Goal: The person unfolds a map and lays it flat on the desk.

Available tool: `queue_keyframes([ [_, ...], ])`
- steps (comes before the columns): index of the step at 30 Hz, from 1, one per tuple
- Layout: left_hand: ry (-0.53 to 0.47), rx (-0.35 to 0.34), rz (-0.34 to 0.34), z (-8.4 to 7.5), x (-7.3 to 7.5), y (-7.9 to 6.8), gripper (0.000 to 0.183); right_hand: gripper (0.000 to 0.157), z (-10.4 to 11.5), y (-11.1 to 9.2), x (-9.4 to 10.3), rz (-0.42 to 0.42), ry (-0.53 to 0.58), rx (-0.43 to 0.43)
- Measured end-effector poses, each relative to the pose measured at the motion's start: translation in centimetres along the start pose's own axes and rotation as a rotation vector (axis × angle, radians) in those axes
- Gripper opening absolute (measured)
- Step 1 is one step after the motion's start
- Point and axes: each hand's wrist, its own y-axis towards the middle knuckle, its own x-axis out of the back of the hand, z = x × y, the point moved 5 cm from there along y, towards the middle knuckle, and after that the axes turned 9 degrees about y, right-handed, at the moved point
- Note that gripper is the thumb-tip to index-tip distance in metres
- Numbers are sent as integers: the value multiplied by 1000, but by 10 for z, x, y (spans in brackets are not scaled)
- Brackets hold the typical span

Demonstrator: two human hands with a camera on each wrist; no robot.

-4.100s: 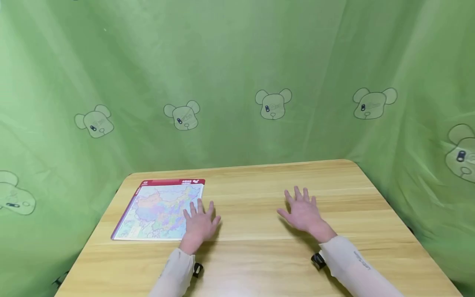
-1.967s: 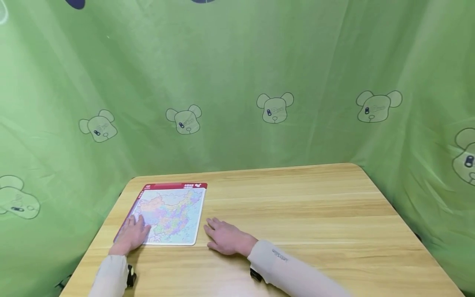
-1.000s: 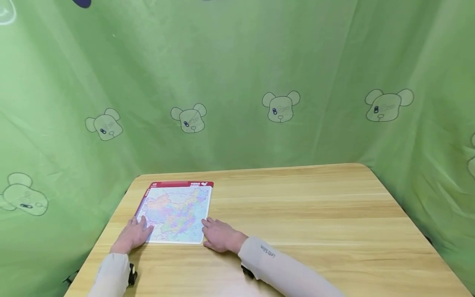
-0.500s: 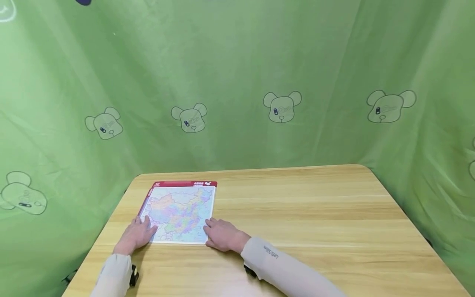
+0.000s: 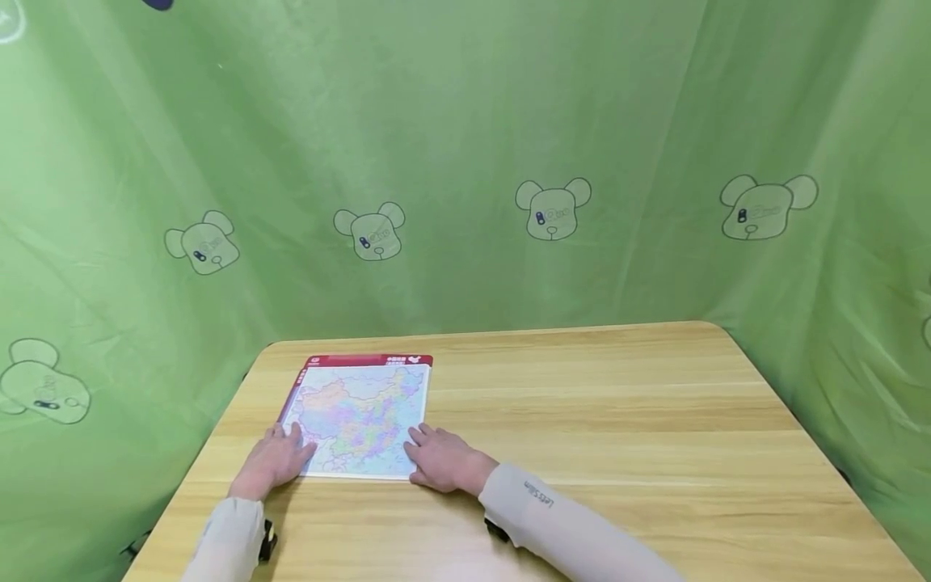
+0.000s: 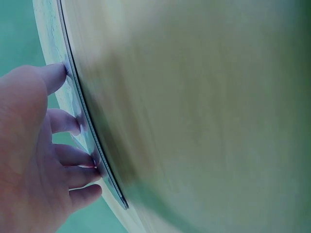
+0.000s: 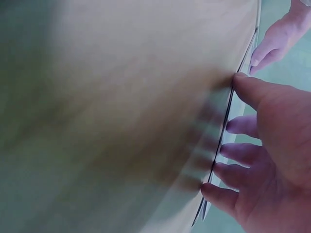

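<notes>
A thin, flat map board (image 5: pixel 356 416) with a red top band and a coloured map of China lies on the wooden table, left of the middle. My left hand (image 5: pixel 272 462) rests on its near left corner, fingers spread over the printed face. In the left wrist view, the thumb and fingertips touch the board (image 6: pixel 80 104) along its thin dark edge. At the near right corner, my right hand (image 5: pixel 445 461) has its fingertips against the right edge. The right wrist view shows these fingers (image 7: pixel 240 153) fairly straight, lined up along that edge.
The wooden table (image 5: pixel 618 420) has rounded far corners and extends well to the right of the board. A green curtain (image 5: pixel 465 121) printed with bear heads stands behind it and along both sides. A black wrist device (image 5: pixel 267 540) sits on each forearm.
From spread apart, my hands have come to the board's two sides. Over the last second the board has slid a little to the right along the table, both hands moving with it.
</notes>
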Motion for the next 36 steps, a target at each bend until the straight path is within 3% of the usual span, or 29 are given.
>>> queue_keyframes([
  [5, 5, -10, -7, -6, 2, 2, 71, 59, -4, -4, 1, 19, -59, -6],
  [16, 36, -25, -16, -20, 7, 5, 69, 58, -9, -18, 10, 46, 18, -19],
  [36, 65, -38, -16, -42, 3, 0, 69, 57, -22, -36, 0, 23, 46, 15],
])
